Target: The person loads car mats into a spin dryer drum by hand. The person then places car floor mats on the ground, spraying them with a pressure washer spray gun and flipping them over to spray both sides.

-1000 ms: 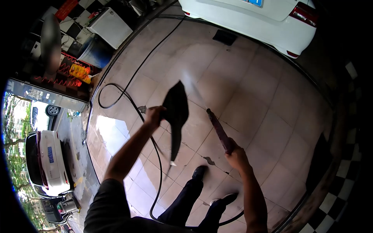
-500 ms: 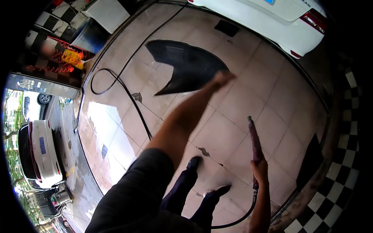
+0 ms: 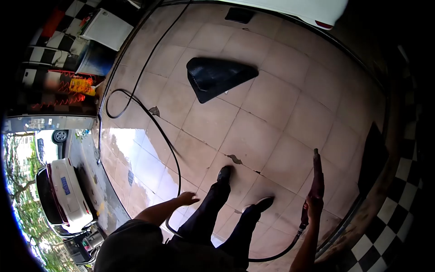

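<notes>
In the head view, my right hand (image 3: 313, 205) is wrapped around the grip of a dark red spray gun (image 3: 318, 177). Its nozzle points away from me, and a black hose runs from its lower end back toward my body. My left hand (image 3: 187, 198) hangs over the floor beside my left leg, fingers partly stretched and holding nothing. Farther out on the tiles lies a black car floor mat (image 3: 218, 80), folded over on itself, well apart from both hands.
The black hose (image 3: 152, 115) loops across the tiled floor (image 3: 253, 131) on the left. A white car (image 3: 299, 9) stands at the top, with a small dark mat (image 3: 239, 15) near it. A dark flat piece (image 3: 374, 158) leans at the right edge. Another white car (image 3: 68, 192) is outside.
My left hand has drawn back from beside the floor mat toward my body. The mat, spread out before, now lies folded. The spray gun has shifted right and lower.
</notes>
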The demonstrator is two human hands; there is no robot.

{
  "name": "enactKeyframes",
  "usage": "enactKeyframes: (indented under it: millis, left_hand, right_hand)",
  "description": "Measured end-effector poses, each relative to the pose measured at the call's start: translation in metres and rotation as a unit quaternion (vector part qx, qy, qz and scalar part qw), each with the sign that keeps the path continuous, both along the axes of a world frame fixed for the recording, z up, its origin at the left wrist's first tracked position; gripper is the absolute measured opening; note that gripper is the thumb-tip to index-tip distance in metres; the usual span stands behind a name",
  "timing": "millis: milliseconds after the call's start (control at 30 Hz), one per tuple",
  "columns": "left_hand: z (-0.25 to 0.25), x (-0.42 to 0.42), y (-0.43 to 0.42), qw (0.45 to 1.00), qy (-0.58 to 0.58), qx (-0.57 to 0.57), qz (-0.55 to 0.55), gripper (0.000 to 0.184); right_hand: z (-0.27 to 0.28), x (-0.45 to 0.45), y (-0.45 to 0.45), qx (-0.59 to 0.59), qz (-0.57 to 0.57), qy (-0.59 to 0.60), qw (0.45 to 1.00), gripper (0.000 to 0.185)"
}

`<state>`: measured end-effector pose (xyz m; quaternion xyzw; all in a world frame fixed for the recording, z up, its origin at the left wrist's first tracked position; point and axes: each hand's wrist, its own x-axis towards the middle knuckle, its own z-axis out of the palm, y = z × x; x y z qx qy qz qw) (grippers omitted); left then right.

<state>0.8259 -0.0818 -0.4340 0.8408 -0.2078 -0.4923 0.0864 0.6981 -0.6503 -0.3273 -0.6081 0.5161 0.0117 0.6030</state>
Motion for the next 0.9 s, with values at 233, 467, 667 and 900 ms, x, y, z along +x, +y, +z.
enactKeyframes:
  millis: [233,467,667,900]
  left_hand:
    - [0.135,-0.09,0.06,0.942,0.268,0.188,0.078,0.042]
    - [0.175,-0.119,0.105,0.99,-0.057,0.057,-0.115,0.043]
    - [0.172,-0.097,0.141,0.984,-0.079,0.121,-0.109,0.04]
    - [0.177,-0.075,0.142,0.987,-0.022,0.105,-0.12,0.041]
  right_hand:
    - [-0.03,-0.061,-0.027,0.073,-0.008,-0.019,0.997,0.011]
    - [-0.115,0.057,0.056,-0.054,0.226,-0.132,0.964,0.018]
    - [-0.124,0.12,0.108,-0.142,0.24,-0.133,0.951,0.019]
    - [-0.085,0.095,0.111,-0.093,0.265,-0.069,0.957,0.025]
